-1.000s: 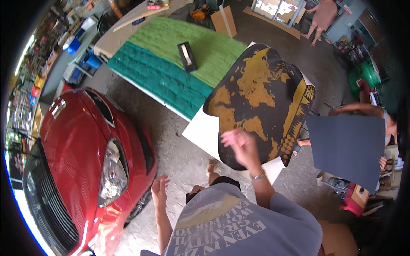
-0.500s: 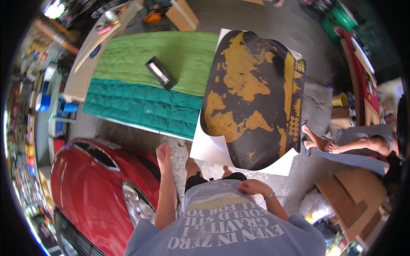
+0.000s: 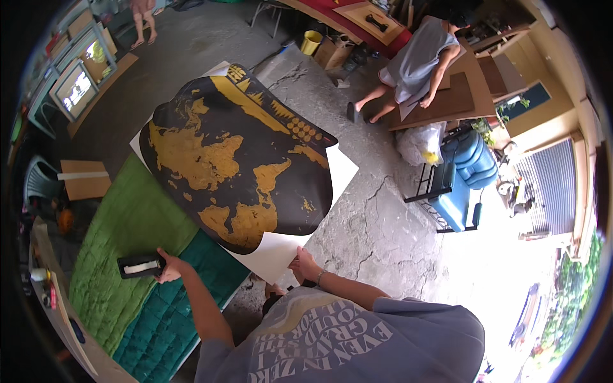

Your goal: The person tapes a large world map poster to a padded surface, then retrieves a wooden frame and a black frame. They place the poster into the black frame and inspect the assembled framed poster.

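A black and gold world map (image 3: 239, 166) lies with curling edges on a larger white sheet (image 3: 271, 258), whose corners show around it. My right hand (image 3: 306, 263) is closed at the sheet's near corner, fingers on its edge. Out to the left, my left hand (image 3: 170, 267) grips one end of a black open-fronted box (image 3: 129, 267) with a long white piece inside. The box is over a quilted cloth, light green (image 3: 118, 220) on one part and teal (image 3: 185, 300) on the other. Whether the box still rests on the cloth, I cannot tell.
A person (image 3: 418, 60) in a grey top walks at the far right, beside a brown board (image 3: 450, 102). Blue padded chair (image 3: 469, 166) and plastic bag (image 3: 421, 143) stand right. A yellow bucket (image 3: 311, 42) is at the back. Another person's legs (image 3: 143, 25) show far left.
My view has turned to the right. My left hand has reached out and taken hold of the black box on the quilt. My right hand has moved from my shirt to the white sheet's corner.
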